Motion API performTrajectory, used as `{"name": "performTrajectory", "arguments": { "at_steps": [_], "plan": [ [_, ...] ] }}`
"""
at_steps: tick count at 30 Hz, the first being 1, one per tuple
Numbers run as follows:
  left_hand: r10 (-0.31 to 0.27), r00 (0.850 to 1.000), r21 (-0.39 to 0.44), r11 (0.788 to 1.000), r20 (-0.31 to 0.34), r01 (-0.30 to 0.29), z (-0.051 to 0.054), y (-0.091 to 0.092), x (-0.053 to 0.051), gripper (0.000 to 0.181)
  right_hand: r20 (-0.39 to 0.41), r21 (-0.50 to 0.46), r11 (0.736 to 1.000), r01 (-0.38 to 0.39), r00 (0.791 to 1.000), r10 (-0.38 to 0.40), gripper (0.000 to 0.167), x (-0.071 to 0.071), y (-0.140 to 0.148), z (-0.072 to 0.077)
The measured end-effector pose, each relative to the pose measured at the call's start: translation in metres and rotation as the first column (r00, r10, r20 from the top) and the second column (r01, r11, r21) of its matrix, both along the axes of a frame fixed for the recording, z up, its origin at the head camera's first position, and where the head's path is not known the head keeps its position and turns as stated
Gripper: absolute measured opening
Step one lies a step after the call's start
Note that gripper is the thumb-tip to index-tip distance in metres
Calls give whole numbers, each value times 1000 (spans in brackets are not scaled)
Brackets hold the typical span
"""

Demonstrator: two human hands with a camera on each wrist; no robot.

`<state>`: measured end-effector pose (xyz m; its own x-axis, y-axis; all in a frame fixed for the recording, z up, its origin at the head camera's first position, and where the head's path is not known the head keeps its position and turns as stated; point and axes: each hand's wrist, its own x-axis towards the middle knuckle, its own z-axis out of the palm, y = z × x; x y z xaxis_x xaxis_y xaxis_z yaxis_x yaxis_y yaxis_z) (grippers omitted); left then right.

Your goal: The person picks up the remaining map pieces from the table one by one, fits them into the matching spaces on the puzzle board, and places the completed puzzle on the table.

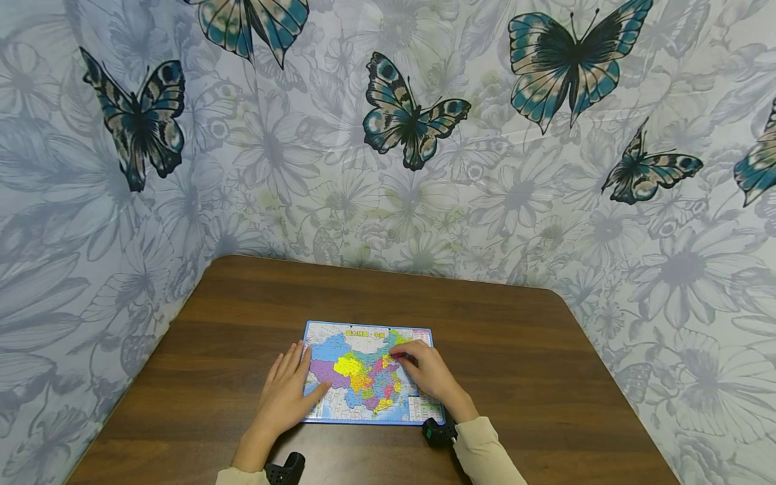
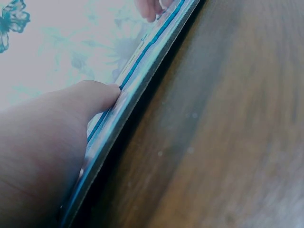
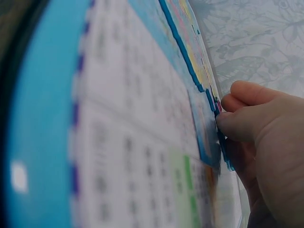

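A colourful map puzzle board (image 1: 333, 411) with a blue border lies flat on the table. My left hand (image 1: 285, 394) rests on its left edge, fingers straight, with the thumb stretched over the lower part of the map. In the left wrist view the left thumb (image 2: 102, 97) touches the board's face near its rim. Over the upper right of the map, my right hand (image 1: 427, 369) pinches a small puzzle piece (image 3: 222, 142) between thumb and fingers. Blue shows along that piece's edge; the fingers hide much of it, and its full shape cannot be told.
The brown wooden table (image 1: 515, 350) extends around the board on all sides. Behind it hangs a pale floral cloth (image 1: 273, 155) printed with several butterflies. A black wrist device (image 1: 438, 432) sits at the board's lower right corner.
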<state>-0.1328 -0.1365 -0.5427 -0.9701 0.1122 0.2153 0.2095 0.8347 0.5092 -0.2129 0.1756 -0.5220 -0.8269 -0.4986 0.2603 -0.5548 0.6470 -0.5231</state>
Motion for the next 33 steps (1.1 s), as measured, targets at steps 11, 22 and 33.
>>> {"name": "performTrajectory", "arguments": {
  "at_steps": [11,22,33],
  "plan": [
    [-3,1000,2,1000,-1,3,-1,0,0,87,-29,9,1000,-25,999,25,20,2,-1,1],
    [2,1000,-1,1000,1,-2,0,0,0,86,-131,192,981,-38,989,64,25,8,0,2],
    [4,1000,7,1000,-5,-4,1,0,0,86,-189,232,971,-63,976,109,30,14,3,3]
  ]
}}
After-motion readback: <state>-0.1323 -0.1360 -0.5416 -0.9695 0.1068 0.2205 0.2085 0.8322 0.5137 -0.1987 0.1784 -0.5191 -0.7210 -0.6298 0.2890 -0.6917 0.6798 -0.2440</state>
